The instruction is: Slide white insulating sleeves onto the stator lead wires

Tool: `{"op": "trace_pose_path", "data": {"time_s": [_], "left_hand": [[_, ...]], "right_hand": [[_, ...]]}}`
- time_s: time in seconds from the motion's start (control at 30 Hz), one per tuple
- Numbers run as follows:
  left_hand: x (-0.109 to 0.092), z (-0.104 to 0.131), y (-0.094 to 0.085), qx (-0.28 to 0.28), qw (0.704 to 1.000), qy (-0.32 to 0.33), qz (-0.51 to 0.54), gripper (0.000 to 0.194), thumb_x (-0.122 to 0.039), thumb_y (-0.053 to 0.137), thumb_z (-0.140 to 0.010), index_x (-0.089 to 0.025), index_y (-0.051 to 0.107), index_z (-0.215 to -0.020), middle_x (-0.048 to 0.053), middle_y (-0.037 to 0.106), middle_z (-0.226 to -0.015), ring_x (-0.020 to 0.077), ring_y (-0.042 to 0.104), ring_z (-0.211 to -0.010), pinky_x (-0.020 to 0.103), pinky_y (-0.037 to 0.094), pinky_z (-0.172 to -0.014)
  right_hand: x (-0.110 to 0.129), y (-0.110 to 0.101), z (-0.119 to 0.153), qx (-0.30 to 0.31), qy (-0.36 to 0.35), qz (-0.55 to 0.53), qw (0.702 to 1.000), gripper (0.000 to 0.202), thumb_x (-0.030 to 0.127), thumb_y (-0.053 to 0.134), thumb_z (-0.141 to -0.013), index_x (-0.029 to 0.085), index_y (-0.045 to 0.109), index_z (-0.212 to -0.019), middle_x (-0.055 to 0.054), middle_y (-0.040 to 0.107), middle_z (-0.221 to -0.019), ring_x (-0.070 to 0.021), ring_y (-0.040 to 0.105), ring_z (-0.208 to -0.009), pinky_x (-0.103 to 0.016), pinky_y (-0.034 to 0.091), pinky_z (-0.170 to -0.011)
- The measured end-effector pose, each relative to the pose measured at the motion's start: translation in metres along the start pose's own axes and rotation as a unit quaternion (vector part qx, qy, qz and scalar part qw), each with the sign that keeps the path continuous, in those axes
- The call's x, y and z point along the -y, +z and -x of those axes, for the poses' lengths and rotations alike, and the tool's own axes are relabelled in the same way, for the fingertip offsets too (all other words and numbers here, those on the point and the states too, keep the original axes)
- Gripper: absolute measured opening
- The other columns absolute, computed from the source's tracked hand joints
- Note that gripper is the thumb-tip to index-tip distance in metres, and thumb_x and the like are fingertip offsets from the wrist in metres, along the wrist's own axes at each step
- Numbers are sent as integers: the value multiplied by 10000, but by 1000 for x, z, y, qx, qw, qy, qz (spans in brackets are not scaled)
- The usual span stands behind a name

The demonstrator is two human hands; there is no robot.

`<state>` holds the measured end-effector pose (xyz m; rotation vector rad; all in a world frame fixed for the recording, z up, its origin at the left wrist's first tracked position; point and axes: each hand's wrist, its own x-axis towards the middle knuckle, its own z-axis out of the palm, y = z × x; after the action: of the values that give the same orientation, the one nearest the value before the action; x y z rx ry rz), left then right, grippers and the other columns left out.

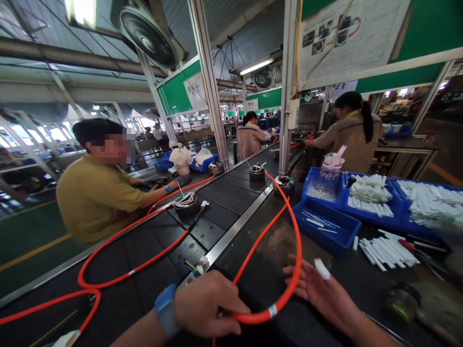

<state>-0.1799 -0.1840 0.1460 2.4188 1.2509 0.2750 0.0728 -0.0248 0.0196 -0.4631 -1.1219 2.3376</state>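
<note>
An orange cable (297, 241) with a white band bends in a loop in front of me. My left hand (210, 304), with a blue-grey band at the wrist, pinches this cable at its lower bend. My right hand (320, 294) is open, palm turned toward the cable, fingers stretched out just behind it; whether they touch it I cannot tell. White wrapping covers its thumb tip. Upward, the cable runs toward a round metal part (256, 173) with white sleeves and wires. A similar part (284, 187) sits by the post. White connectors (202, 263) lie beyond my left hand.
Blue bins (327, 226) and bundles of white tubes (388, 250) lie at the right. A metal rail (242, 224) borders the conveyor (213, 212), which carries another wired part (185, 202). A co-worker (104, 188) sits at the left; others work farther back.
</note>
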Motion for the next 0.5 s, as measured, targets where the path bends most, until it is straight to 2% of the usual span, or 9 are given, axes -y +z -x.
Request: {"op": "trace_pose_path", "data": {"time_s": [0.07,0.13,0.2,0.23,0.33,0.4,0.5], "left_hand": [[2,-5,11,42,998,40,35,329,-452,459,-890,-225,681,-977,40,636,-655,143,556,-620,227,394,-569],[9,-7,20,64,994,49,71,319,-449,517,-863,-226,675,-1028,38,656,-699,140,573,-629,208,411,-566],[20,-5,25,94,991,34,91,328,-390,611,-814,-216,659,-1088,40,683,-788,143,607,-681,190,440,-606],[27,-3,27,117,989,19,88,345,-340,657,-780,-213,655,-1100,40,691,-831,149,623,-712,187,450,-629],[44,1,27,171,983,-28,53,375,-197,708,-708,-224,665,-1080,30,702,-911,171,650,-797,202,467,-685],[53,1,24,180,982,-54,37,370,-148,690,-704,-245,668,-1060,16,708,-951,178,657,-854,212,472,-718],[57,-5,19,180,981,-64,31,304,-155,668,-732,-264,677,-1016,-1,715,-964,174,663,-884,215,471,-734]], "right_hand": [[13,8,2,-56,-6,-63,996,548,609,512,-827,217,542,-1210,-109,586,-1183,-199,604,-953,-346,472,-866],[23,17,6,-105,-34,-54,992,489,483,627,-799,230,534,-1207,-67,625,-1063,-123,593,-721,-246,497,-657],[32,26,13,-121,-50,7,991,541,412,665,-786,250,476,-1266,-10,622,-841,-62,454,-490,-190,384,-454],[37,30,17,-120,-48,45,991,577,415,658,-794,253,437,-1302,12,593,-750,-46,379,-430,-182,314,-410],[55,37,33,-82,8,160,984,668,471,615,-814,256,330,-1380,23,555,-647,-38,316,-370,-188,207,-390],[71,36,47,-63,38,220,973,672,469,629,-799,275,349,-1378,12,558,-624,-41,326,-360,-198,185,-388],[92,29,70,-116,40,255,959,567,473,630,-783,314,472,-1304,1,532,-562,-18,284,-326,-211,125,-372]]}}
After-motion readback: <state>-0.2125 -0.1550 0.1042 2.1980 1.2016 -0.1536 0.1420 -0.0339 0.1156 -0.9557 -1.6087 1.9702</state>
